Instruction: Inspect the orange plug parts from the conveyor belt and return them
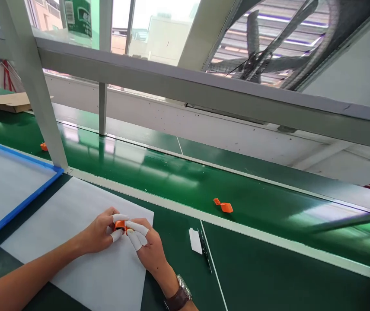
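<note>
A small orange plastic part [120,225] is pinched between both hands above a white sheet [74,224] on the green workbench. My left hand [100,233] grips it from the left, thumb and forefinger in white finger cots. My right hand [148,246], also wearing finger cots and a wristwatch, closes on it from the right. Most of the part is hidden by the fingertips.
A green conveyor belt [172,177] runs behind the bench with an orange clip-like part [223,206] lying on it and more orange parts [44,146] at left. A blue-framed board [19,205] sits at left, a small white tag [195,240] at right, a grey frame post [39,99] ahead.
</note>
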The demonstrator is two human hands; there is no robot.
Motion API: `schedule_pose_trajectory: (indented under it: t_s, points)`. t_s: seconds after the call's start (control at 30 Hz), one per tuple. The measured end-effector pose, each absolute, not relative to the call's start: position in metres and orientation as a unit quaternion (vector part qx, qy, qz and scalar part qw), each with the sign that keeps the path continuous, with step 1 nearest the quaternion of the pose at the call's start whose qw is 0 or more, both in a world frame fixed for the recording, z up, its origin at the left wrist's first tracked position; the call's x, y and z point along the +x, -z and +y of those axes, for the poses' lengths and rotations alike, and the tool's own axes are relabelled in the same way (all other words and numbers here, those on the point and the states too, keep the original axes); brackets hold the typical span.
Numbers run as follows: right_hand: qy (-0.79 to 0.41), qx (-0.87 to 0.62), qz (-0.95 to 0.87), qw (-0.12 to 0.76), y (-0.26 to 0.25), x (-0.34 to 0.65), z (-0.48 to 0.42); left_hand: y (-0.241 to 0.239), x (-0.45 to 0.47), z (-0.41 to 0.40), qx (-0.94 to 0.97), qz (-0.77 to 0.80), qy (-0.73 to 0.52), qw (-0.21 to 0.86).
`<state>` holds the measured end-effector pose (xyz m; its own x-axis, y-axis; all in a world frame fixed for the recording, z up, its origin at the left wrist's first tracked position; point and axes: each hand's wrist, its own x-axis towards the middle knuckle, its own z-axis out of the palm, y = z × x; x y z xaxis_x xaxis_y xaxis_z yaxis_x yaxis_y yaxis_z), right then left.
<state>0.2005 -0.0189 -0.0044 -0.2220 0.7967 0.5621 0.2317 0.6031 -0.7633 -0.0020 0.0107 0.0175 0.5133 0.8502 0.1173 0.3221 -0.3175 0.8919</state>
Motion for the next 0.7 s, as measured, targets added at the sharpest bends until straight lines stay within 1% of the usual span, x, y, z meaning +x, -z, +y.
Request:
schedule_pose_trajectory:
  t_s: [0.13,0.23,0.3,0.4,0.5,0.6,0.7]
  points:
    - [-0.274,-0.379,-0.716,0.518,0.0072,0.1984,-0.0209,-0.0202,-0.0012,0.0058,0.777,0.379,-0.297,0.406]
    - [-0.258,-0.395,-0.712,0.520,0.0075,0.1971,-0.0232,-0.0207,0.0001,0.0045,0.754,0.416,-0.315,0.399]
    - [-0.232,-0.372,-0.742,0.507,0.0068,0.1965,-0.0248,-0.0204,0.0008,0.0039,0.734,0.446,-0.316,0.403]
    - [-0.182,-0.321,-0.804,0.466,0.0062,0.1962,-0.0262,-0.0197,0.0011,0.0030,0.705,0.455,-0.319,0.440]
    - [-0.156,-0.317,-0.823,0.445,0.0072,0.1973,-0.0255,-0.0188,0.0014,0.0026,0.673,0.432,-0.345,0.492]
    - [-0.170,-0.324,-0.807,0.464,0.0079,0.1991,-0.0239,-0.0175,0.0023,0.0026,0.629,0.401,-0.369,0.555]
    - [-0.189,-0.340,-0.781,0.488,0.0068,0.2000,-0.0230,-0.0159,0.0026,0.0033,0.590,0.389,-0.365,0.606]
